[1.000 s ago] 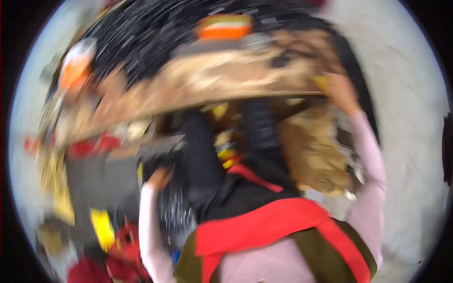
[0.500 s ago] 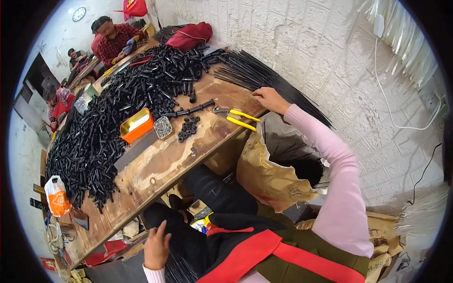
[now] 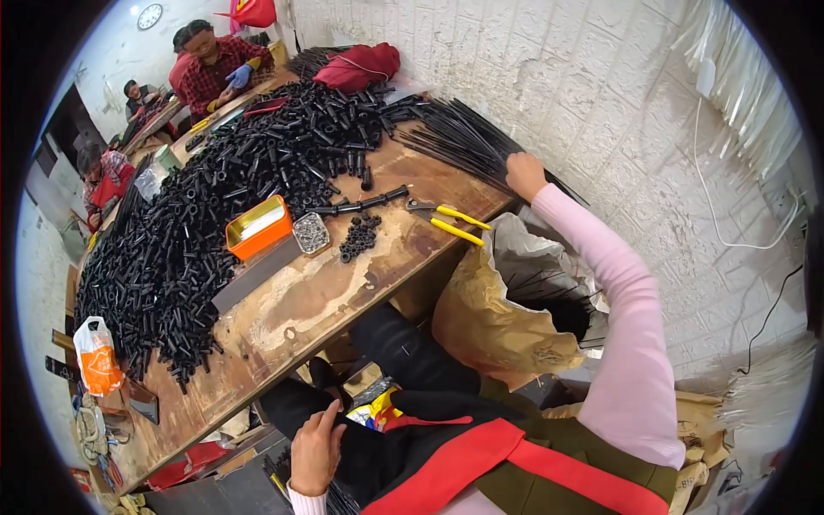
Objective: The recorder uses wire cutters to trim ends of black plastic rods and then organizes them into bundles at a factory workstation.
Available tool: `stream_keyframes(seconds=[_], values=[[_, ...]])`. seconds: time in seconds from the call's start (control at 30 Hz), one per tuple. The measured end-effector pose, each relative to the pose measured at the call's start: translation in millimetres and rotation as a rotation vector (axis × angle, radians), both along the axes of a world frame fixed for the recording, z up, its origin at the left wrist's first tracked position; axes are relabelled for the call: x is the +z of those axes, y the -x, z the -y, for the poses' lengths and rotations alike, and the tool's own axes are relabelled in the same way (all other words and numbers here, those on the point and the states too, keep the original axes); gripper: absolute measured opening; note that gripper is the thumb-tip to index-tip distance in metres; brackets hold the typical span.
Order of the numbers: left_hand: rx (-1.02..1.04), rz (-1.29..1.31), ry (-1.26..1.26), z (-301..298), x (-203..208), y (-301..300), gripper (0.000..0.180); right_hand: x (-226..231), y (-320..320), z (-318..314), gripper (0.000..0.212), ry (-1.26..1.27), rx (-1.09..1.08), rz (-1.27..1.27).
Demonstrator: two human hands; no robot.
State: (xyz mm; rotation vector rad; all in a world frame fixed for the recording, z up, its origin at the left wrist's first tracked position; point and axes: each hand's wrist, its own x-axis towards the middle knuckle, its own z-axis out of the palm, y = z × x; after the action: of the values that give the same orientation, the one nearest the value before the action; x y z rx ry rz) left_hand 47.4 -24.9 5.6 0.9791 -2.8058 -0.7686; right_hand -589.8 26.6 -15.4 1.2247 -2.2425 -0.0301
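Note:
My right hand (image 3: 525,177) is at the right end of the table, its fingers curled in on the near ends of a bundle of thin black rods (image 3: 468,142). The fingertips are hidden, so how many rods it holds is not visible. Low over my lap is my left hand (image 3: 316,453), empty, fingers extended and slightly apart. Near my right hand lie yellow-handled pliers (image 3: 455,219) at the table edge. Left of them is a jointed black rod (image 3: 360,202) with sleeves on it, beside a small heap of black rings (image 3: 359,238).
A big pile of black plastic tubes (image 3: 215,206) covers the table's far side. An orange tin (image 3: 257,227) and a clear box of small metal parts (image 3: 311,233) stand before it. An open paper sack (image 3: 481,318) holding black rods stands below the table edge. Co-workers (image 3: 215,73) sit beyond.
My right hand has moved rightward along the rods and its fingers have closed in. My left hand has shifted a little right over my lap. The view has turned slightly.

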Motion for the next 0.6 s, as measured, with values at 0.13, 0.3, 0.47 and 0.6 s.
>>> stream_keyframes(seconds=[0.13, 0.3, 0.47, 0.6], values=[[-0.056, -0.048, -0.064, -4, -4, 4, 0.040, 3, 2, 5, 0.011, 0.016, -0.124, 0.137], [-0.097, -0.088, -0.051, -1, -6, 9, 0.040, 29, 13, 7, 0.016, 0.076, -0.089, 0.031], [-0.145, -0.084, -0.059, -2, -18, 12, 0.040, 98, 50, 10, 0.029, 0.176, -0.005, 0.116], [-0.163, -0.083, -0.075, -8, -22, 18, 0.041, 141, 40, 29, 0.033, 0.254, -0.102, 1.098]])
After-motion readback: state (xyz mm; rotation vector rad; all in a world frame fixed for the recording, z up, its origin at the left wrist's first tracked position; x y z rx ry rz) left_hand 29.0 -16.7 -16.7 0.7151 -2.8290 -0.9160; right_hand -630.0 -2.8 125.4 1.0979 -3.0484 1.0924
